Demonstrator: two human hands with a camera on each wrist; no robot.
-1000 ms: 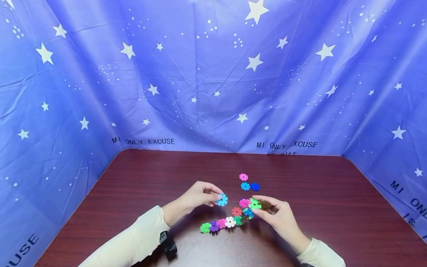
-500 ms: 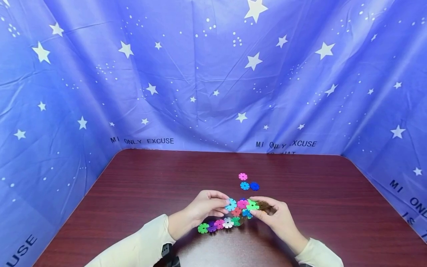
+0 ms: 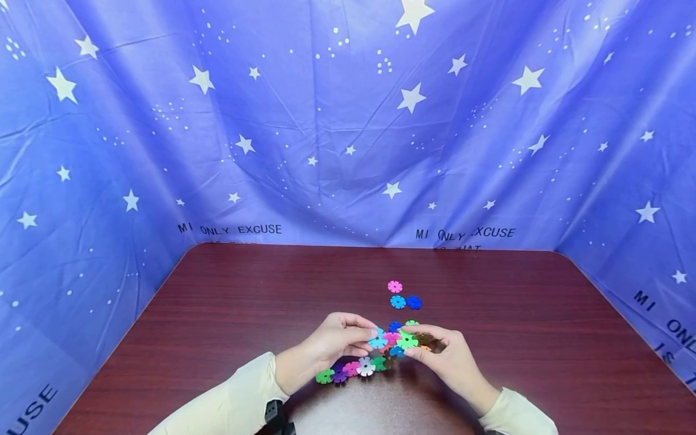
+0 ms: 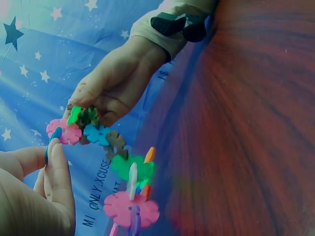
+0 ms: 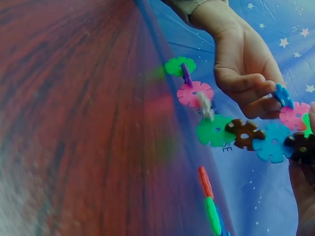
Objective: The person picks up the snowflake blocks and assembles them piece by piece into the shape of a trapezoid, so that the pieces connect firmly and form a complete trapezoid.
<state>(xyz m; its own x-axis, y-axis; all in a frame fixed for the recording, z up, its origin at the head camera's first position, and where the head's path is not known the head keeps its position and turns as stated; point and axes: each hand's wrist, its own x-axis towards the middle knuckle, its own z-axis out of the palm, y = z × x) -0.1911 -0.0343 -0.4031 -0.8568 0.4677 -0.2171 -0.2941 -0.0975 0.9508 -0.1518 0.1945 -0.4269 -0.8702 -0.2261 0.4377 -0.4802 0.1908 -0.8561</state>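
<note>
My left hand (image 3: 333,343) pinches a light blue notched disc (image 3: 377,339) between thumb and fingers. In the right wrist view this disc (image 5: 283,96) stands edge-on against a pink disc (image 5: 294,115) of a linked chain. Near that end, my right hand (image 3: 454,356) grips the chain by a bright green disc (image 3: 407,339). From there the chain sags to the left through brown, blue (image 5: 273,142), brown, green (image 5: 215,130), white (image 3: 366,366), pink and purple discs. A green disc (image 3: 325,376) forms its far end. Fingers partly cover the held pieces.
On the dark red wooden table (image 3: 261,284), a loose pink disc (image 3: 394,286), a light blue disc (image 3: 398,301) and a dark blue disc (image 3: 414,302) lie beyond the hands. Further loose discs, including a red one (image 5: 205,183), lie beneath the chain. A starry blue cloth (image 3: 321,121) surrounds the table.
My left hand has moved right with the light blue disc, from apart to against the chain's pink disc. My right hand and the chain have shifted slightly left and down.
</note>
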